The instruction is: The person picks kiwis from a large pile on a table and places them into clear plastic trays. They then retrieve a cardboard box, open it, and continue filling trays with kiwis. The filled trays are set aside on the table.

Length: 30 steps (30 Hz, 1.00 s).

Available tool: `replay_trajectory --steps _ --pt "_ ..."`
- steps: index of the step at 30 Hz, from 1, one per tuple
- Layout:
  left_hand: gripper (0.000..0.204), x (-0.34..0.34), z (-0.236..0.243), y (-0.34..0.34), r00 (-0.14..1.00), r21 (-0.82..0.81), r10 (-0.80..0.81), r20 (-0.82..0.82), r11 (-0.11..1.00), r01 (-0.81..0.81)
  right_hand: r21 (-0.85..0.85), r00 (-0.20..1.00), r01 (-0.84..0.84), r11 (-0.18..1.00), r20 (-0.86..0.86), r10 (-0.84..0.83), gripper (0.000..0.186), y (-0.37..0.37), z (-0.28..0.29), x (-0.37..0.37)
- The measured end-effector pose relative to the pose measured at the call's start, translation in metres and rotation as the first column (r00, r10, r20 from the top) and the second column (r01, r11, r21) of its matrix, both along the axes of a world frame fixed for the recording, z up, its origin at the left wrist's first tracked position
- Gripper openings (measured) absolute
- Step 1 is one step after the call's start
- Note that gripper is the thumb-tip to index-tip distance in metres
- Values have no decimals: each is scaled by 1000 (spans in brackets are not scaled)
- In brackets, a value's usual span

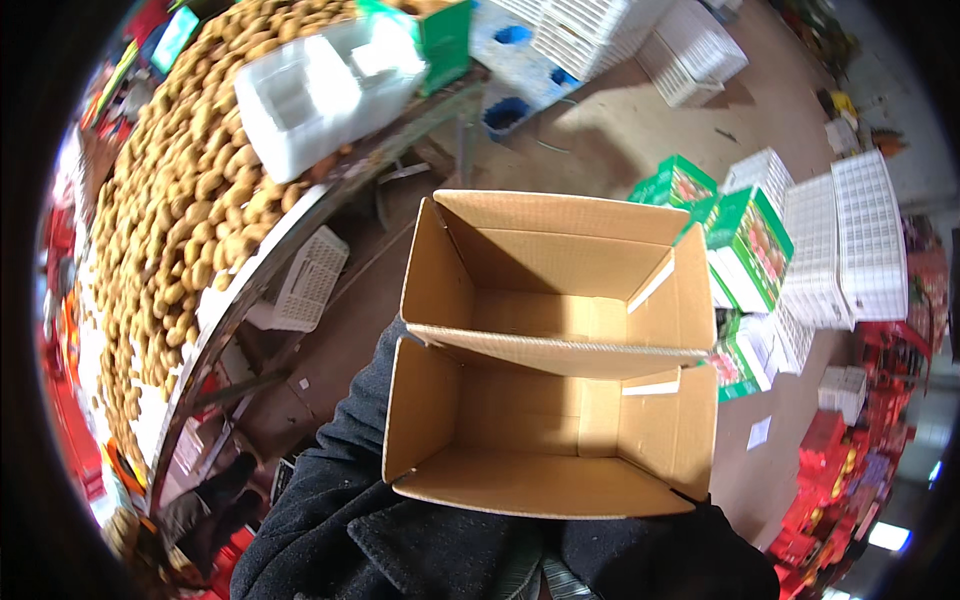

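Two empty, open-topped cardboard boxes stand side by side right in front of my body. The far box point(565, 220) shows its plain brown inside and a white strip at its right end. Touching it is the near box point(545, 490), close against my dark jacket, with a similar white strip inside. My left sleeve point(365, 410) runs up behind the boxes' left side. Both my hands are hidden by the boxes, so their fingers and grip do not show.
At left, a long table holds a heap of brown oval produce point(190, 190), with white foam trays point(330, 90) and a green box point(447, 45) by its edge. Printed green cartons point(750, 240) and white plastic crates point(840, 240) stand at right. Red crates point(820, 450) lie beyond.
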<state>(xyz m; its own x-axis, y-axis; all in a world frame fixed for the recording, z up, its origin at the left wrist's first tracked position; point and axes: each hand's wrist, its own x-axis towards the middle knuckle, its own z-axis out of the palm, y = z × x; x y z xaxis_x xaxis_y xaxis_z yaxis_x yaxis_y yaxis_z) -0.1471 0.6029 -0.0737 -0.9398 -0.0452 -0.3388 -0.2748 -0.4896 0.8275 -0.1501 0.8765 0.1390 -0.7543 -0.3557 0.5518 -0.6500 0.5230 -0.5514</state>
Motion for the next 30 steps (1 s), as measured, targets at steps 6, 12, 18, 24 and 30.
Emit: replay_trajectory --steps 6,12,18,24,30 --pt "53 28 17 -59 968 -103 222 -113 967 -234 162 946 -274 948 -135 296 44 -68 65 15" --pt "54 77 43 -106 865 -258 468 -179 826 -500 536 733 -628 564 164 660 46 -116 125 24" --pt "52 146 57 -149 716 -224 692 -94 686 -692 557 491 -769 313 202 847 25 -182 112 21" --pt "33 233 57 -230 459 -47 788 -411 485 -873 652 336 -744 147 174 926 23 -279 121 51" --pt "31 372 62 -348 204 -123 956 -212 181 -976 540 391 -704 462 -248 886 23 -397 126 77"
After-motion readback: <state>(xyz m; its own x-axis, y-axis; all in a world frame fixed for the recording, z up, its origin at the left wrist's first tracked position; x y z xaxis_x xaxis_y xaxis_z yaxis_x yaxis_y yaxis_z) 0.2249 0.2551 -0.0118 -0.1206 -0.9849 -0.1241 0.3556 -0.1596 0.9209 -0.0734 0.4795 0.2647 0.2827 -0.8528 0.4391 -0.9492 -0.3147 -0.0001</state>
